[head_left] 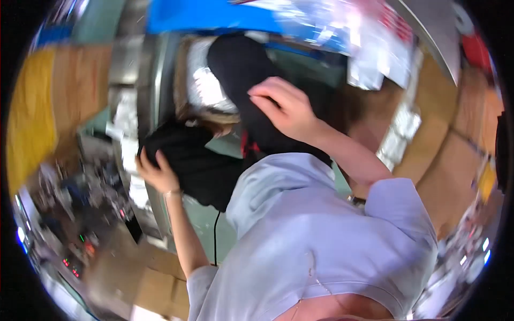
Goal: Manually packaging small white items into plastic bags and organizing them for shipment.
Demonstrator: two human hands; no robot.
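Note:
My left hand (158, 174) lies with its fingers spread at the outer side of my left knee, on the black trouser leg (187, 160). Nothing shows in that hand. Over my right thigh, in front of the other black trouser leg (241, 64), is my right hand (286, 109). Its fingers are curled in, with thumb and forefinger drawn near each other and nothing visible between them. Whether that hand touches the cloth, I cannot tell. Between my knees stands an open cardboard box (182, 69) with shiny clear plastic (206, 80) inside.
Ahead are a blue surface (214, 16) and a heap of clear plastic bags (332, 27), some with red print. A metal frame (159, 80) runs along my left. Cardboard (450, 182) lies at right, a yellow panel (32, 123) at far left. A black cord (216, 241) hangs beside me.

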